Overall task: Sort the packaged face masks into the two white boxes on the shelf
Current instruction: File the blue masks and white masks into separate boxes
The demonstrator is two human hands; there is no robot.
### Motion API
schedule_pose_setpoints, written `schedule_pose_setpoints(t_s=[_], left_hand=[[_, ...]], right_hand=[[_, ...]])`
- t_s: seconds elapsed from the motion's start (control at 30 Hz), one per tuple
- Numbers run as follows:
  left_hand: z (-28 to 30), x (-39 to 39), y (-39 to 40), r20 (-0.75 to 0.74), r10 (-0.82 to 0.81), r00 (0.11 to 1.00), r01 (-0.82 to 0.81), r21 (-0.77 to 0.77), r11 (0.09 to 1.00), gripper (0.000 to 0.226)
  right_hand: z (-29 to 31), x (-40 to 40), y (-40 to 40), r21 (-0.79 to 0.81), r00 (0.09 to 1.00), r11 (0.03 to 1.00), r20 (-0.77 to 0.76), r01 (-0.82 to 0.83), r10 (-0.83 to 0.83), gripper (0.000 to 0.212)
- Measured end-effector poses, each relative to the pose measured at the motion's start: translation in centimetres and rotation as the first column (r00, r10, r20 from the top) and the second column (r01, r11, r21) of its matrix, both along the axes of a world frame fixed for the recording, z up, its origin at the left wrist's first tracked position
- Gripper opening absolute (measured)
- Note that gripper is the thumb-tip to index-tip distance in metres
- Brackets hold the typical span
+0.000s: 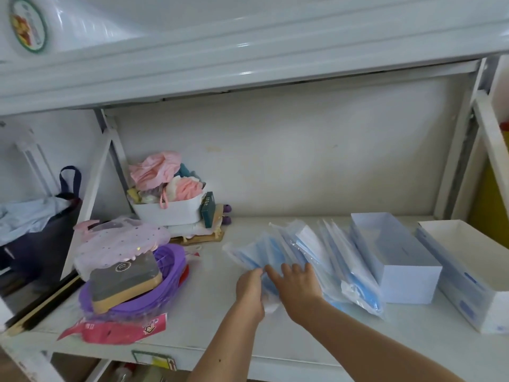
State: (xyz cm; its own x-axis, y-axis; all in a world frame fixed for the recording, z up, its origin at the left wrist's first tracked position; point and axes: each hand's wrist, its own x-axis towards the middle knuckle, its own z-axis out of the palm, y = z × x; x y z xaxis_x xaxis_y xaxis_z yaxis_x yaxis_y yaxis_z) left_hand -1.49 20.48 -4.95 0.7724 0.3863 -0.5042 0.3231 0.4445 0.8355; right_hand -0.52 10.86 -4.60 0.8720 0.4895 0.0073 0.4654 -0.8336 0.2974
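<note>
A fanned pile of blue face masks in clear packets (311, 252) lies on the white shelf (198, 307), left of two open white boxes. The nearer box (413, 282) stands right beside the pile; the second box (473, 296) is at the far right. My left hand (249, 290) pinches the near end of the leftmost packets (259, 255). My right hand (296, 288) lies over the same packets with fingers spread and straight, touching them.
A purple basket (165, 274) with a grey-topped box and pink netted cloth sits at the shelf's left. Behind it stands a white bin (170, 210) full of pink items. A red packet (110, 329) lies at the front edge. An upper shelf overhangs.
</note>
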Motion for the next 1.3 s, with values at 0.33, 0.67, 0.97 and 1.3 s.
schedule_pose_setpoints(t_s=[0.33,0.67,0.97,1.3], left_hand=[[-0.5,0.5,-0.2,0.257,-0.236,0.937,0.229,0.055,0.972,0.072],[0.2,-0.9,3.7,-0.06,-0.133,0.989,0.146,0.441,0.886,0.026],[-1.3,-2.0,4.9,-0.525,-0.123,0.842,0.536,0.788,0.303,0.052],[1.4,1.3,-3.4,0.074,-0.149,0.986,0.158,-0.14,0.977,0.025]], right_hand=[[1.0,1.8,-2.5,0.206,0.98,0.967,-0.164,0.146,-0.113,0.092],[0.9,2.4,-3.0,0.343,0.98,0.921,-0.129,0.185,-0.149,0.09],[0.9,2.2,-3.0,0.355,0.979,0.915,-0.134,0.193,-0.155,0.09],[1.2,2.0,-4.2,0.434,0.965,0.891,-0.262,0.136,-0.019,0.068]])
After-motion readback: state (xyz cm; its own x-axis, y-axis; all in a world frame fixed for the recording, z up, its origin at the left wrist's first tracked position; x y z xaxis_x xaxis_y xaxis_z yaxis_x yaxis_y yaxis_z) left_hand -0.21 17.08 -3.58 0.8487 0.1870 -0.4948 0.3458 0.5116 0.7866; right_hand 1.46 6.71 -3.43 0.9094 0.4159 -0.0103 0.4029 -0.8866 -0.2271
